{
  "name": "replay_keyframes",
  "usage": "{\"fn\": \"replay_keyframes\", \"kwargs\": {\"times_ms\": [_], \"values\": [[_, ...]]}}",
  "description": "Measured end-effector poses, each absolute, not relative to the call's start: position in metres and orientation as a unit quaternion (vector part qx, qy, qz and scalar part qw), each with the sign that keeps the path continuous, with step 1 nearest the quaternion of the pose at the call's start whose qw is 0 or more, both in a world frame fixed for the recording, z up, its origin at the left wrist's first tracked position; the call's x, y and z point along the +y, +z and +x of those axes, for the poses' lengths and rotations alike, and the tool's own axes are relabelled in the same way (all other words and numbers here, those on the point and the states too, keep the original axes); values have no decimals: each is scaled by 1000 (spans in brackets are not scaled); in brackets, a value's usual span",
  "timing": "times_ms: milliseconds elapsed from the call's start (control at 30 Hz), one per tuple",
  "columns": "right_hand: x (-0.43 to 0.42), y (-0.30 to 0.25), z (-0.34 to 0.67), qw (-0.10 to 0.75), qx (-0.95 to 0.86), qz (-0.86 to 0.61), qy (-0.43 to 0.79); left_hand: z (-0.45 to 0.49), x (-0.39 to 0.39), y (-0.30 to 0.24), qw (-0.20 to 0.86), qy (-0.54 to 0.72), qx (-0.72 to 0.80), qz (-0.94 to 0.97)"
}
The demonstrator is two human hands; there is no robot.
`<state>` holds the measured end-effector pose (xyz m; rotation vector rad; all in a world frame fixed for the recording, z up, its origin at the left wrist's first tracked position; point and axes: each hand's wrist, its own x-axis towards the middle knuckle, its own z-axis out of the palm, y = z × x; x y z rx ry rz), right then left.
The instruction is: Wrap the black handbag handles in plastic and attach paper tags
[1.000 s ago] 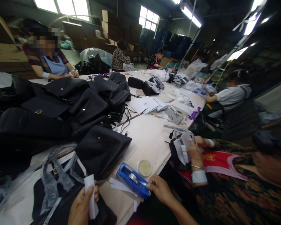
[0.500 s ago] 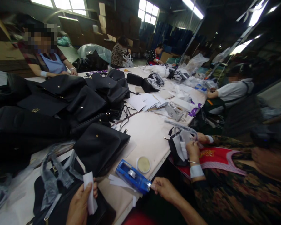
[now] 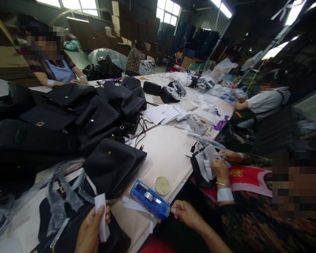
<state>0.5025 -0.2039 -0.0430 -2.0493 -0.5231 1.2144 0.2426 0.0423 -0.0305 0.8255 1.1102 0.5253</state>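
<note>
1. Well, the blue tape dispenser point(image 3: 150, 203) lies at the near edge of the table point(image 3: 168, 151), at 6 o'clock in my view.
2. My right hand point(image 3: 185, 214) is at its 4 o'clock end, fingertips pinched together; if tape is between them, I cannot tell.
3. My left hand point(image 3: 91, 228), at 7 o'clock, grasps a white paper strip point(image 3: 102, 218) upright over a black bag point(image 3: 68, 232).
4. A round tin point(image 3: 162, 185) sits just beside the dispenser, at its 1 o'clock.
5. I judge the step is taking tape; the next move calls for a clean tear, then bringing it to the strip.
</note>
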Motion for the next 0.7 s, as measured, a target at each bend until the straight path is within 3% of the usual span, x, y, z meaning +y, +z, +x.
{"fn": "replay_keyframes", "kwargs": {"times_ms": [700], "values": [[-213,-63,513,428,-80,-662,610,246,48,-35,764,221,481,369]]}}
